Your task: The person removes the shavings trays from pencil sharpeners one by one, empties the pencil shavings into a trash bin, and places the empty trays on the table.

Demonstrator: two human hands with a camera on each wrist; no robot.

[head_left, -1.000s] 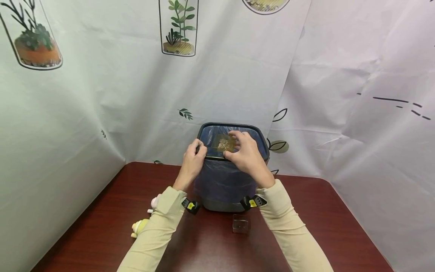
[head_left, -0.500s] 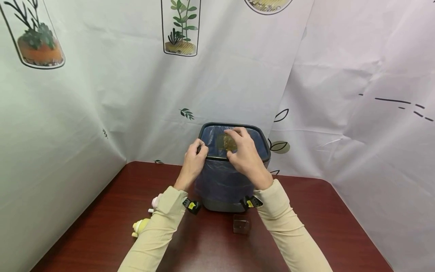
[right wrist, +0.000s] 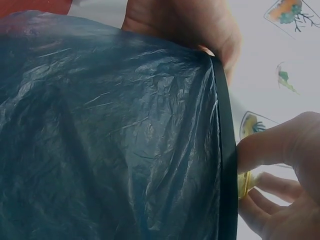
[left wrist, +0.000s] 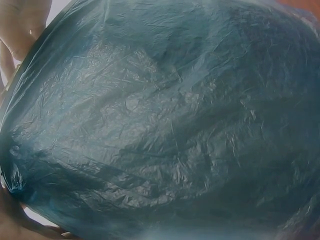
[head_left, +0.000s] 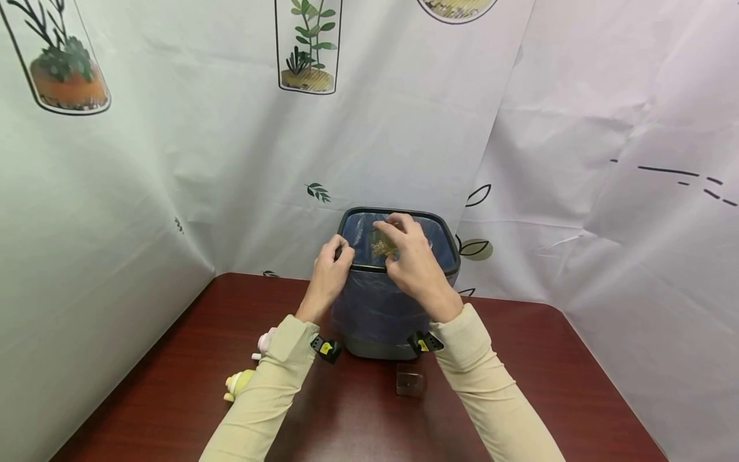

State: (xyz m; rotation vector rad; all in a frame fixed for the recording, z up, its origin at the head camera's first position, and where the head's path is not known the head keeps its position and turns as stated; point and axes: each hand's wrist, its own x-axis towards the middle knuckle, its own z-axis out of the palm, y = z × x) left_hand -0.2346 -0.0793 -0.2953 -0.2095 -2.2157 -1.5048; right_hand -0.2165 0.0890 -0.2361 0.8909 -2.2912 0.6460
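A trash can (head_left: 387,351) with a thin bluish plastic liner (head_left: 381,301) over its dark rim stands upright on the table. My left hand (head_left: 330,273) grips the rim at its near left corner. Above the opening, my right hand (head_left: 417,263) holds a small see-through yellowish box (head_left: 381,242) between thumb and fingers. Light-brown bits show inside the box, which is tilted and partly hidden by the fingers. In the right wrist view, a yellow edge of the box (right wrist: 243,185) shows just past the rim. The liner (left wrist: 160,120) fills most of the left wrist view.
A small clear square box (head_left: 410,380) lies on the dark red table (head_left: 508,385) in front of the can. A pink toy-like object (head_left: 265,340) and a yellow one (head_left: 238,385) sit beside the left sleeve. A white printed curtain (head_left: 231,160) hangs close behind.
My right hand has shifted slightly left and turned the box, so the bits now sit nearer its lower left. The left hand keeps its grip on the rim.
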